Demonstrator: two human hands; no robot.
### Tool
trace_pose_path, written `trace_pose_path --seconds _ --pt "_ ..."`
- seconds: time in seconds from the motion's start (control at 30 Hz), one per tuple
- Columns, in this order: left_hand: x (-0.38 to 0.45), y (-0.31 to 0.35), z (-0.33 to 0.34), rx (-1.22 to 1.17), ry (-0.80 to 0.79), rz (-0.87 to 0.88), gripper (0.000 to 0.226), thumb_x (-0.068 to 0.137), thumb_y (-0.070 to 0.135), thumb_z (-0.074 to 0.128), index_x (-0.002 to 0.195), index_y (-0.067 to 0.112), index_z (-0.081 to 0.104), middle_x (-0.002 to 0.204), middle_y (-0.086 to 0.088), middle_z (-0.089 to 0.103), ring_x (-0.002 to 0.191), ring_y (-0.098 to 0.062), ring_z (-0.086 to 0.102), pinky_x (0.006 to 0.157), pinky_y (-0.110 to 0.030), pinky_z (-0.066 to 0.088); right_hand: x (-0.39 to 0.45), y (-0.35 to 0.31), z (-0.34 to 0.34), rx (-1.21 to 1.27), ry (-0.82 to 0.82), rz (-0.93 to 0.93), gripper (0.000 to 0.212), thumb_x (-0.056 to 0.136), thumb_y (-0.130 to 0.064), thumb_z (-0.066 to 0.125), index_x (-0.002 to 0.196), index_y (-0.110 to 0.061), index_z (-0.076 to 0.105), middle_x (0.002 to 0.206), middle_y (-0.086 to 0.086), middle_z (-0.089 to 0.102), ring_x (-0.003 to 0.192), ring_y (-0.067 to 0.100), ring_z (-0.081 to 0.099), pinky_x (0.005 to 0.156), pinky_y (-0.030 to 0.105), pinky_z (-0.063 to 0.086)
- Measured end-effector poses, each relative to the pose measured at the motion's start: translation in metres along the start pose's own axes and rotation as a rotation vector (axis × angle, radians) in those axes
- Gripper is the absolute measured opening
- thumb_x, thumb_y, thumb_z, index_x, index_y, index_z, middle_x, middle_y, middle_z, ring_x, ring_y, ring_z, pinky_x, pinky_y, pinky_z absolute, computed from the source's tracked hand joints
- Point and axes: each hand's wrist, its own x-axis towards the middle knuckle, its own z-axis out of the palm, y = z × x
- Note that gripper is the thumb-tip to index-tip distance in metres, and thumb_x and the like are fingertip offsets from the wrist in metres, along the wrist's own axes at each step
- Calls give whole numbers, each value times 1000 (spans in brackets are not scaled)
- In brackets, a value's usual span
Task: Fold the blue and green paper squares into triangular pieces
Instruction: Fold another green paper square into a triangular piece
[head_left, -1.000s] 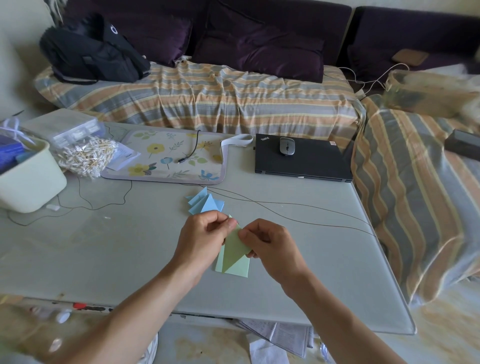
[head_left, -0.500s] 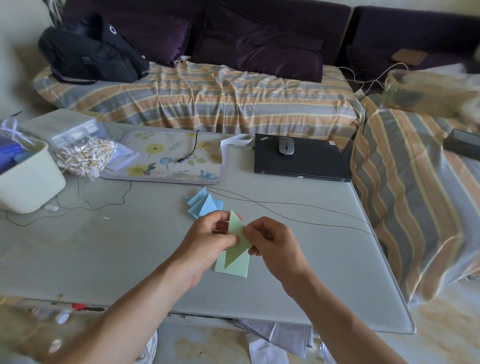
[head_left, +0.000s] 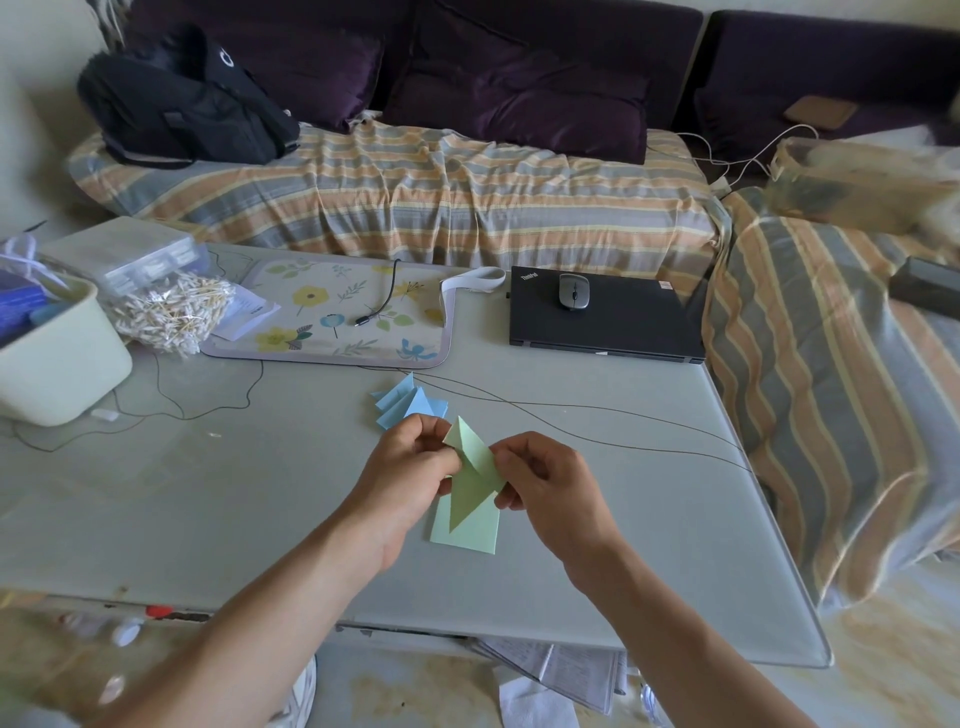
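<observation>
My left hand (head_left: 410, 462) pinches the left edge of a green paper piece (head_left: 470, 483), thumb and fingers curled round it. My right hand (head_left: 545, 478) pinches the right edge of the same piece, so the paper is held up between both hands, above the bench (head_left: 208, 493). The piece is already part folded, with a point up top and a longer point hanging down.

Directly beneath the held piece, flat on the bench, lies a small stack of green paper squares (head_left: 472, 535). Just beyond the held piece, partly hidden by my left hand, sits a pile of folded blue paper pieces (head_left: 405, 402). I think they are finished triangles, though my hand covers too much to be sure.

A thin black cable (head_left: 597, 431) runs across the bench just beyond and to the right of the held piece.

What I judge could go wrong: folding in the air, the edges may slip out of line and the crease come out crooked. Pressing down on the loose stack could shift or dent those sheets. A sweeping wrist could scatter the blue pile or snag the cable.
</observation>
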Motion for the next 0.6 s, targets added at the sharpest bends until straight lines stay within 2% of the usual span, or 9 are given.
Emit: trace_pose_path --seconds 0.1,0.23,0.43,0.53,0.6 --pt "0 -1 0 -6 19 3 20 87 -6 59 93 13 64 86 -3 66 80 -18 61 86 -35 55 1 2 1 11 15 -12 16 95 -12 61 95 -23 73 78 -3 73 69 12 65 76 36 55" --pt "-2 -1 2 32 55 29 28 88 -6 57 92 20 67 78 4 66 68 -13 58 74 -28 50 2 2 -1 -6 36 -71 23 90 -7 67 96 -28 72 86 -6 72 80 11 65 76 24 53" --pt "-1 -2 3 74 46 48 25 89 -1 58 95 21 69 80 6 65 70 -13 56 68 -24 46 1 1 2 15 8 -8 15 92 -14 67 95 -27 74 83 -6 74 75 10 66 77 33 56" --pt "-3 -1 3 96 26 47 20 91 2 59 96 18 69 74 9 62 59 -3 54 57 -14 42 0 -1 2 44 -43 12 11 93 -12 66 93 -19 74 74 0 72 65 11 59 67 27 52" --pt "-4 0 3 101 14 33 18 92 4 59 98 17 70 80 5 68 64 -4 58 57 -13 43 -1 -3 1 35 -61 13 11 93 -11 65 87 -14 73 67 0 69 60 11 56 63 24 49"
